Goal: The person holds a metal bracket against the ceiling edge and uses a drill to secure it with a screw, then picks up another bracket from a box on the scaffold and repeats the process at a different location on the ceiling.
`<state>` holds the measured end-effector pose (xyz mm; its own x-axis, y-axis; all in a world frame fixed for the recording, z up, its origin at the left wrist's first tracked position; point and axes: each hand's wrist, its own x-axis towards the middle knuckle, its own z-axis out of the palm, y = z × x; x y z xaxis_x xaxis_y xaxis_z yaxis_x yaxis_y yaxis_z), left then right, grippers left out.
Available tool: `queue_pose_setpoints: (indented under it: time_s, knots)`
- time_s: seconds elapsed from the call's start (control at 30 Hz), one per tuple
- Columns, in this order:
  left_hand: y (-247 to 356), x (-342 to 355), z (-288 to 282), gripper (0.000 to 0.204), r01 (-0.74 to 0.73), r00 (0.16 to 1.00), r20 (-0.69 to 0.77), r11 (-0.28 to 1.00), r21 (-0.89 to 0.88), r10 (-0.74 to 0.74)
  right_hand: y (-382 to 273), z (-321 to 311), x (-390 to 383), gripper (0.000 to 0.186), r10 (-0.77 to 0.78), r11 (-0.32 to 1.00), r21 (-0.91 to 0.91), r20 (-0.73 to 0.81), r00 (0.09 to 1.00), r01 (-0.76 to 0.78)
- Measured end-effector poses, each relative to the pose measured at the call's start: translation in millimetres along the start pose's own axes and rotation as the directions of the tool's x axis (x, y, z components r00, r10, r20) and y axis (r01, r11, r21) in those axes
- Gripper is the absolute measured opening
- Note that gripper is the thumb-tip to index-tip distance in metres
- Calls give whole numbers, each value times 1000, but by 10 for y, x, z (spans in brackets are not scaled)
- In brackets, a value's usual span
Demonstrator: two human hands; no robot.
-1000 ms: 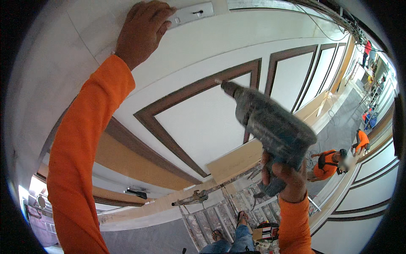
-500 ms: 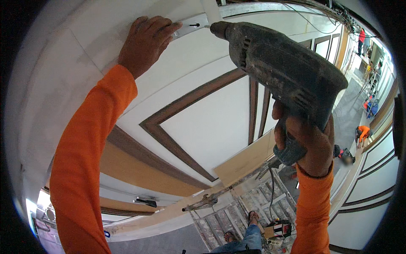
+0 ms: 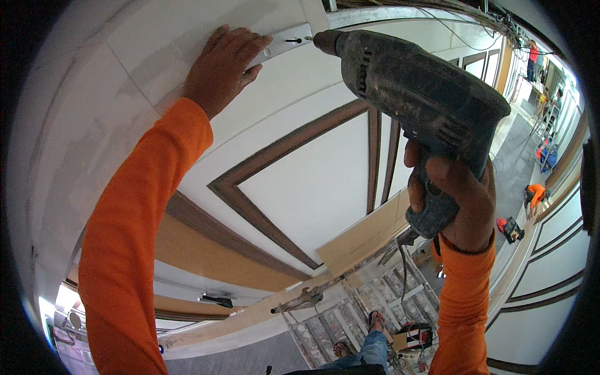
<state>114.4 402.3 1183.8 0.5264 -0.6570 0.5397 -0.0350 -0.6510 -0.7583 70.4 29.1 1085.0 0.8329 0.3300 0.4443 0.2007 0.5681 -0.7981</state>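
Note:
My left hand [image 3: 228, 65] holds a small pale plate [image 3: 281, 42] against the white surface at the upper left, thumb at its lower edge and fingers over its end. A small dark mark, a screw or a slot, shows on the plate. My right hand [image 3: 459, 194] is wrapped round the handle of a dusty dark power drill [image 3: 425, 94]. The drill points left, its chuck close to the plate's right end. A thin bit tip shows there; whether it touches is hard to tell. The drill's cable [image 3: 403, 275] hangs down from the handle.
My feet stand on a paint-spattered slatted platform [image 3: 331, 325] beside an open box of tools [image 3: 412, 337]. White panels with brown trim [image 3: 300, 169] line the wall. Loose cables [image 3: 462, 28] hang at the top right. Other people [image 3: 535, 197] and a ladder [image 3: 550, 119] are at the far right.
My left hand and the plate have shifted slightly to the right in the picture. The drill stays at the plate's end, its rear dipping or shifting only a little.

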Motion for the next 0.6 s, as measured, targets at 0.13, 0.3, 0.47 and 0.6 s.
queue_pose_setpoints:
  time_s: [0.13,0.3,0.47,0.6]
  knots:
    - [-20,21,-10,57,-4,999,-51,999,-31,2,46,-49,-27,53,53,990,-130,32,998,-49]
    - [53,-14,33,55,-36,993,-116,999,-30,32,188,-253,-24,54,45,962,-274,117,992,-11]
    - [148,12,-187,57,-34,999,-27,998,-44,33,337,-381,34,56,-11,977,-204,219,976,57]
    - [116,60,-85,58,-62,998,-11,998,7,62,352,-419,68,58,-16,983,-172,257,966,62]
